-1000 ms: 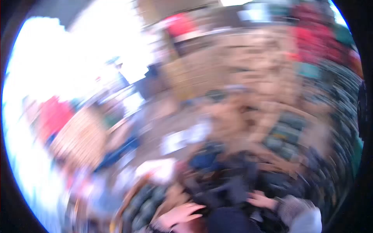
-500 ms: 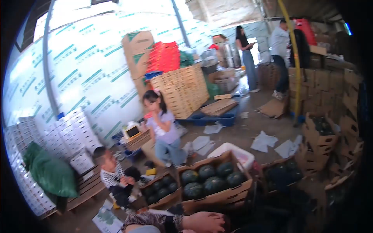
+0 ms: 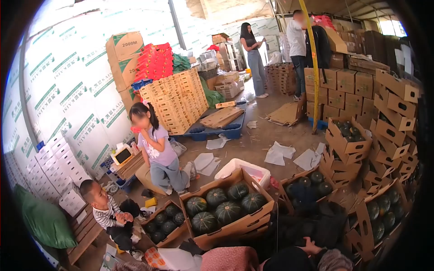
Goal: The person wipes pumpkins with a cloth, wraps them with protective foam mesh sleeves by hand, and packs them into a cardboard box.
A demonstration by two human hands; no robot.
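My right hand (image 3: 310, 247) is low in the view, its patterned sleeve (image 3: 334, 261) to the right. It rests against dark cloth (image 3: 285, 259), thumb apart from the fingers, and seems to hold nothing. My left hand is out of view. A patterned sleeve edge and a pink textured cloth (image 3: 229, 259) show at the bottom edge. Ahead, a cardboard box (image 3: 253, 221) holds several dark green squashes (image 3: 216, 197). A smaller box (image 3: 177, 232) of squashes stands to its left. Behind them is a white foam box (image 3: 246, 168).
A child (image 3: 160, 156) stands at left and another child (image 3: 106, 212) sits lower. Two people (image 3: 257, 58) (image 3: 297, 54) stand at the back. A yellow pole (image 3: 311, 58), stacked cartons (image 3: 346, 92), a blue pallet (image 3: 233, 132) and scattered paper (image 3: 279, 153) are in view.
The view has turned and sharpened, and the scene has shifted left. My left hand, seen at the bottom half a second ago, is out of view; my right hand shows again.
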